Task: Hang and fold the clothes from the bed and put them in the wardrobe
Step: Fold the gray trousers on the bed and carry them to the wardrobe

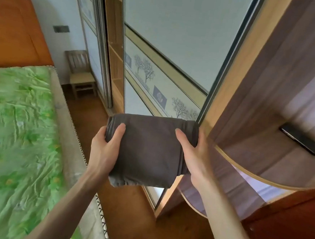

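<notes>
Folded dark grey garment held flat in front of the person, between the bed and the wardrobe, off any surface. Left hand grips its left edge, thumb on top, fingers curled under; right hand does the same on the right edge. Two-sided hold probably there to keep the fold from sagging or opening while it's carried. Garment type — can't tell, just a thick rectangular bundle.

Sliding wardrobe door with tree print is straight ahead; a gap further left shows wooden shelves inside. Rounded open corner shelves sit just right of the bundle, a dark flat object lying on the upper one. Bed has a green floral sheet, no clothes visible on the part shown. Small wooden chair by the far wall.

Judgement: folding done for this piece — stowing is next; the shelf gap is well left of the hands.
</notes>
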Tool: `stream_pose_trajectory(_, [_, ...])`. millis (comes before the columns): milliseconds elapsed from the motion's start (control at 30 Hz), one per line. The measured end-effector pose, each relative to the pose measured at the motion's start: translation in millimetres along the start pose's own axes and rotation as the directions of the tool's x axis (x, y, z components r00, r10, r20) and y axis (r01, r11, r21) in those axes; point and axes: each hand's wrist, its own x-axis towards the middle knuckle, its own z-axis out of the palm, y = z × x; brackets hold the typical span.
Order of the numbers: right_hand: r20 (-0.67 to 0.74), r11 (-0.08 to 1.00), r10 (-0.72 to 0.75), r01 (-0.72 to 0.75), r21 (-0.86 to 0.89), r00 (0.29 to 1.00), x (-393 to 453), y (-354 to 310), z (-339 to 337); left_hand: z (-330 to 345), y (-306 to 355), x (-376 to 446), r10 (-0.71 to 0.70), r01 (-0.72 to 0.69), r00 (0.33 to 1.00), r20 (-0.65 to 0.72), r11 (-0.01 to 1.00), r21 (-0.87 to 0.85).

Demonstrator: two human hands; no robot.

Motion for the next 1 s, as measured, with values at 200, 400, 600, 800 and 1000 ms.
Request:
stream_pose_trajectory(200, [0.145, 1.000, 0.010, -0.009, -0.004, 0.989, 51.5, -14.8, 26.2, -3.7, 13.2, 31.9, -0.011, 0.007, 0.992, -0.129, 1.000, -0.028])
stream_pose_trajectory(400, [0.208, 0.999, 0.025, -0.031, 0.023, 0.978, 107.2, -35.3, 71.8, -12.4, 26.0, 87.3, -0.026, 0.012, 0.973, -0.229, 0.998, -0.062])
stream_pose_trajectory(600, [0.250, 0.999, 0.030, -0.035, 0.015, 0.968, 173.9, -62.5, 140.3, -31.3, 42.2, 168.1, -0.034, 0.008, 0.950, -0.309, 0.997, -0.083])
stream_pose_trajectory(800, [0.317, 0.999, 0.049, -0.043, -0.025, 0.947, 240.4, -84.3, 209.2, -55.6, 54.3, 247.8, -0.017, -0.008, 0.935, -0.354, 0.998, -0.069])
stream_pose_trajectory(1000, [0.362, 0.998, 0.056, -0.058, -0.005, 0.931, 300.5, -99.6, 263.3, -70.7, 67.4, 322.4, -0.035, -0.001, 0.933, -0.358, 0.995, -0.100])
